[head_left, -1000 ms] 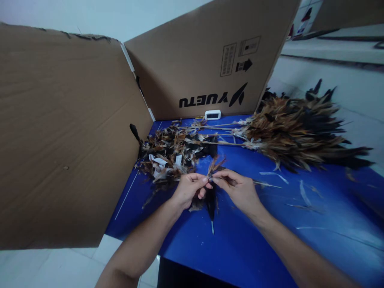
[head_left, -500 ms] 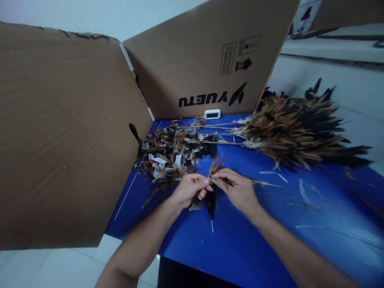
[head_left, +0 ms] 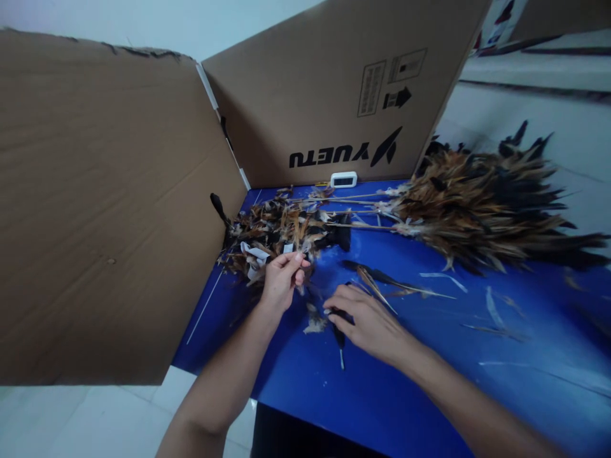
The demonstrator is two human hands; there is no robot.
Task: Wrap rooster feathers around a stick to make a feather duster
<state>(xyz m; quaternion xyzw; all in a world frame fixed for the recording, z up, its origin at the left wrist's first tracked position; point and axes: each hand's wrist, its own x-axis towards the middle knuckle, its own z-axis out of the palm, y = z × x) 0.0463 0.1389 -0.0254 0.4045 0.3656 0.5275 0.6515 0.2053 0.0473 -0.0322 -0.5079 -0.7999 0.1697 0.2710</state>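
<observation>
My left hand (head_left: 285,277) pinches a small brown feather tuft (head_left: 300,235) at the near edge of a loose heap of brown, black and white feathers (head_left: 267,222). To its right and lower, my right hand (head_left: 353,316) is curved over a dark feather (head_left: 340,340) whose pale quill points toward me; the fingers are apart and touch or hover just above it. Beyond that hand lie a long dark feather (head_left: 386,277) and a brown one (head_left: 375,287). A small grey fluffy feather (head_left: 314,319) rests between my hands.
Bundles of brown and black feathers on thin sticks (head_left: 472,203) lie at the back right of the blue table (head_left: 305,388). Cardboard panels (head_left: 315,95) stand behind and at the left. A small white device (head_left: 344,180) sits at the back edge. Scraps lie at the right.
My left hand has moved left and away from me with the brown tuft. My right hand has come apart from it and dropped nearer to me, over the dark feather. The view has shifted slightly.
</observation>
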